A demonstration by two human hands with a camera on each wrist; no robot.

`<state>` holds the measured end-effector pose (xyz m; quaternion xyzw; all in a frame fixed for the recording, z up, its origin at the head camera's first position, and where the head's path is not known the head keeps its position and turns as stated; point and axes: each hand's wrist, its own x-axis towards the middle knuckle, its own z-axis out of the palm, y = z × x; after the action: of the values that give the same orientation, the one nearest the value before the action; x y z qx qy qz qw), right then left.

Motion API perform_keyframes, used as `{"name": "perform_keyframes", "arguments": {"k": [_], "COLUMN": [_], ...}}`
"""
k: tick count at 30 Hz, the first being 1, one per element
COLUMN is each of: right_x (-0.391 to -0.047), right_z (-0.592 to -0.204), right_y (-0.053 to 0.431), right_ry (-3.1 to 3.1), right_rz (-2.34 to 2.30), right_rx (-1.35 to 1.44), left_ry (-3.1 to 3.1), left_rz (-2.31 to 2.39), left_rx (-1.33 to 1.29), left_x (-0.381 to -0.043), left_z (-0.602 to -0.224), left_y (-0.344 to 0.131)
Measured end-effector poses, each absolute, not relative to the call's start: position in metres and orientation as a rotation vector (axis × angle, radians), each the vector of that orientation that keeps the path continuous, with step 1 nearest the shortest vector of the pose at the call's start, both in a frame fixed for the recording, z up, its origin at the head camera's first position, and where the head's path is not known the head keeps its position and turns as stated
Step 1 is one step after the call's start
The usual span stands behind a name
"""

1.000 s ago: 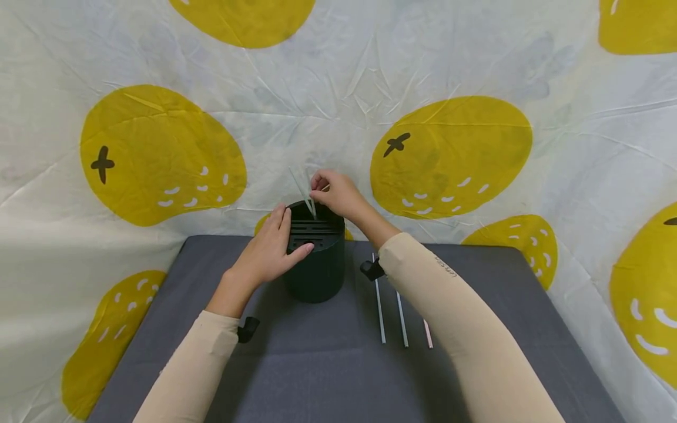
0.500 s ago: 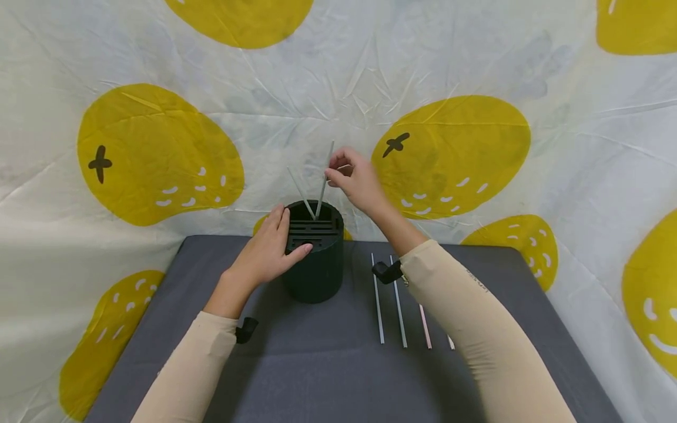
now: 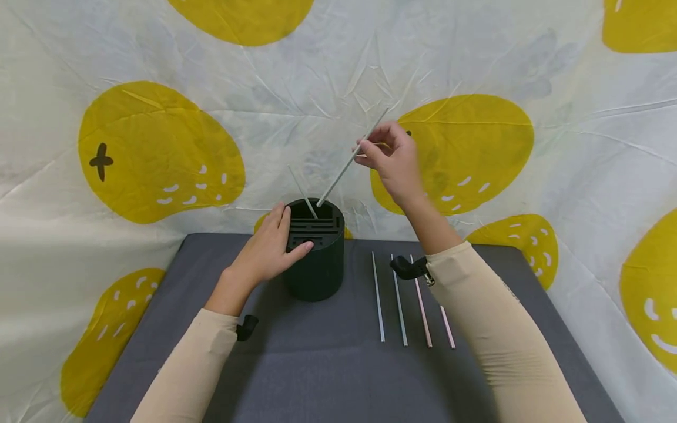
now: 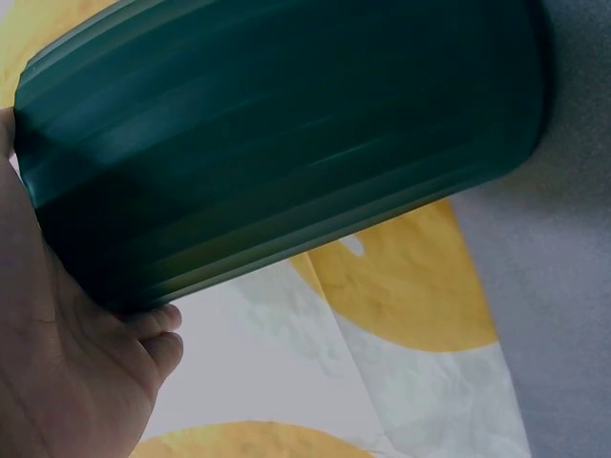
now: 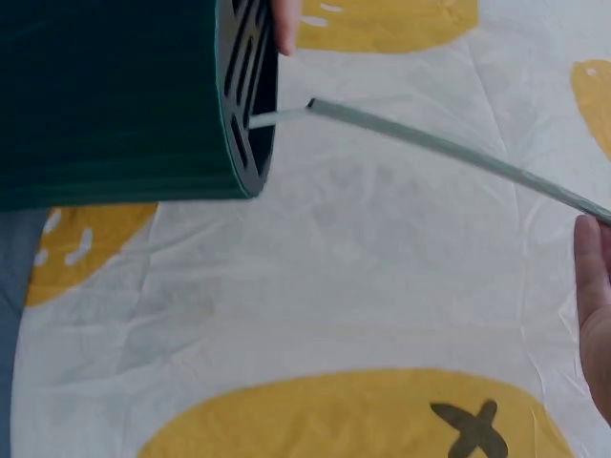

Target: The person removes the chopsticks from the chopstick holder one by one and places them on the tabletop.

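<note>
A dark green round holder (image 3: 316, 252) with a slotted top stands on the grey mat (image 3: 328, 364). My left hand (image 3: 271, 247) grips its left side; the left wrist view shows the holder's wall (image 4: 286, 143) against my palm. My right hand (image 3: 391, 158) is raised above and to the right of the holder and pinches a thin grey straw (image 3: 349, 163), whose lower tip is just above the rim. In the right wrist view that straw (image 5: 449, 148) has its tip just outside the slotted top (image 5: 250, 86). A second straw (image 3: 301, 191) leans in the holder.
Several thin straws (image 3: 402, 299), grey and pink, lie side by side on the mat right of the holder, partly under my right forearm. A white cloth with yellow fruit shapes (image 3: 158, 153) hangs behind and around the mat.
My right hand has risen and moved right, drawing the grey straw up out of the holder's slots. The left hand and holder have stayed put.
</note>
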<state>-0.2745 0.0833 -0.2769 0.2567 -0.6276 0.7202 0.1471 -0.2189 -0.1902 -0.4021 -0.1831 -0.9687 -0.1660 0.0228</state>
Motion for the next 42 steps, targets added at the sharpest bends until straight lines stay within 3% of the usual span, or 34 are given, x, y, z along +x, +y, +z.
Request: {"name": "perform_keyframes", "arguments": {"k": [14, 34, 42], "right_x": [-0.251, -0.237, -0.231], "right_z": [-0.278, -0.383, -0.418], "right_y": [0.151, 0.286, 0.317], "right_ry": [-1.675, -2.018, -2.456], "right_rz": [2.159, 2.039, 1.645], "right_rx": [0.585, 0.377, 0.192], "left_ry": [-3.005, -2.993, -3.018], "left_rz": [-0.517, -0.523, -0.526], "left_rx": [-0.572, -0.584, -0.572], "left_x": [-0.218, -0.211, -0.211], "left_z": [-0.401, -0.402, -0.401], "left_y": [-0.189, -0.193, -0.195]}}
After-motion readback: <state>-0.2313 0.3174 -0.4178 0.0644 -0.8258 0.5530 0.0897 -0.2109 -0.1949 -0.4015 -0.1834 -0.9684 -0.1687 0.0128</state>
